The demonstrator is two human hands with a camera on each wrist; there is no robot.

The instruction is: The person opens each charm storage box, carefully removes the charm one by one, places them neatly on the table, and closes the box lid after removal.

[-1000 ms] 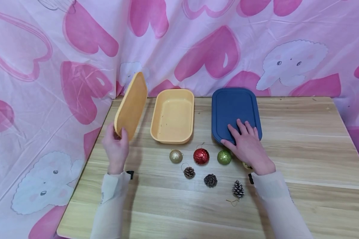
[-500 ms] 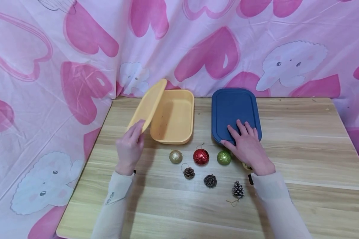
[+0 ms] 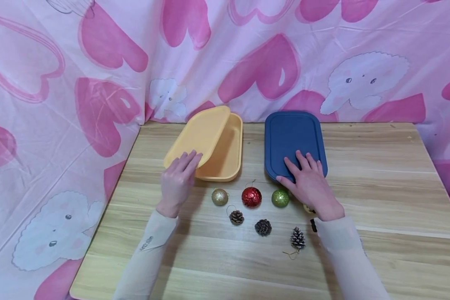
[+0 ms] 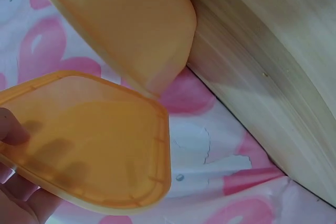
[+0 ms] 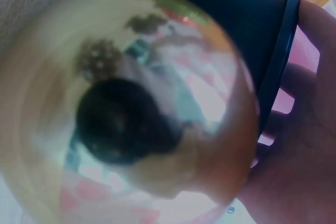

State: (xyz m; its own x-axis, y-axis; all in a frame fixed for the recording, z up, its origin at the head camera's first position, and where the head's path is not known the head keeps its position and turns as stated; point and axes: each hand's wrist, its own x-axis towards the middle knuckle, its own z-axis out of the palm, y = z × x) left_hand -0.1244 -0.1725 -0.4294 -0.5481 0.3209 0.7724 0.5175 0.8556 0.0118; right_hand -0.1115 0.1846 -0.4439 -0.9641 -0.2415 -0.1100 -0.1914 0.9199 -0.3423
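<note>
My left hand (image 3: 178, 181) grips the near edge of a yellow lid (image 3: 199, 135), which slants over the left part of an uncovered yellow box (image 3: 241, 146). In the left wrist view, the thumb lies on one face of the lid (image 4: 105, 145) and the fingers curl behind it. My right hand (image 3: 311, 189) rests with spread fingers on the lid of a blue box (image 3: 294, 129). A shiny gold ball (image 3: 308, 209) peeks out beside that wrist; the same ball (image 5: 126, 114) fills much of the right wrist view, mirroring its surroundings.
In front of the boxes lie a glittery gold ball (image 3: 220, 197), a red ball (image 3: 251, 197) and a green ball (image 3: 280, 198). Nearer are three pine cones, a brown one (image 3: 236, 217), a dark one (image 3: 263, 227) and a frosted one (image 3: 298, 238). A pink curtain (image 3: 262, 71) hangs behind the table.
My left hand has swung the yellow lid rightward from nearly upright beside the box to slanting over its left part. The right hand has stayed on the blue box.
</note>
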